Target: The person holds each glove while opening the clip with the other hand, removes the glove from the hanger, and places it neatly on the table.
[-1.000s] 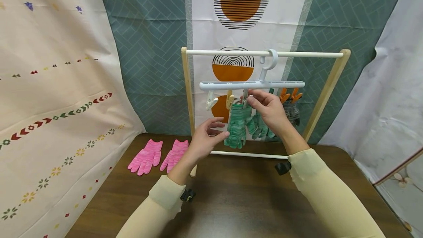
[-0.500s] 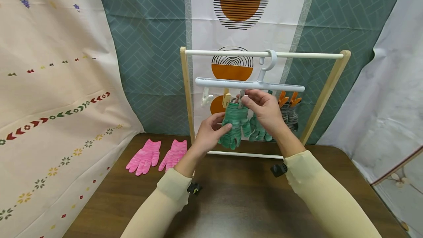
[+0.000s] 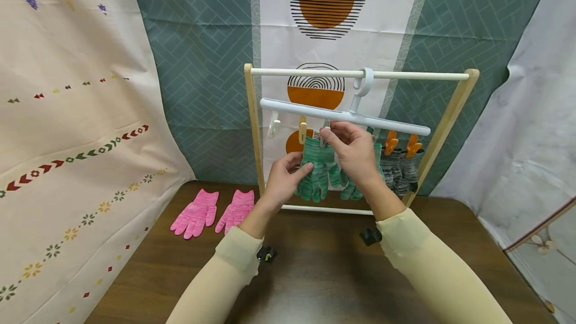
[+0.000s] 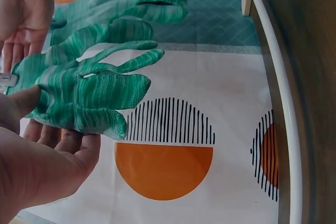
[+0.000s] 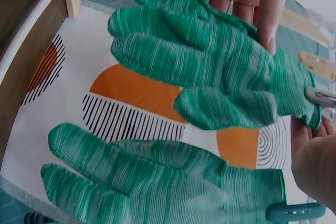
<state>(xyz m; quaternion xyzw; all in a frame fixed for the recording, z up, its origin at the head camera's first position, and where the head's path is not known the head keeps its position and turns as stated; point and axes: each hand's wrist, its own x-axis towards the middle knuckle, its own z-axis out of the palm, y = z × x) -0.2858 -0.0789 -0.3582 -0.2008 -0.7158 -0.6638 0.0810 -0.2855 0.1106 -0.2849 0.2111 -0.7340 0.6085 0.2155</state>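
My left hand point(image 3: 282, 179) holds a green striped knit glove point(image 3: 317, 171) by its side, thumb in front and fingers behind. My right hand point(image 3: 355, 154) pinches a grey clothespin point(image 3: 323, 136) at that glove's cuff. In the right wrist view the same clip point(image 5: 319, 97) sits over the cuff edge. All the clips hang from a pale blue hanger point(image 3: 310, 111), which tilts down to the right. A second green glove point(image 5: 173, 182) hangs from a dark green clip point(image 5: 295, 212), partly hidden behind my right hand in the head view. A cream clothespin point(image 3: 302, 130) is at the held glove's left cuff corner.
A rack with a white top rail point(image 3: 306, 72) carries the hanger. Grey gloves point(image 3: 405, 169) hang at right from orange clips point(image 3: 412, 146). A white clip point(image 3: 273, 124) hangs bare at left. Two pink gloves point(image 3: 196, 214) lie on the brown table point(image 3: 315, 274).
My left hand has moved in and taken hold of the green glove. The right hand has shifted slightly left with the clip. The hanger now tilts, left end higher, right end lower.
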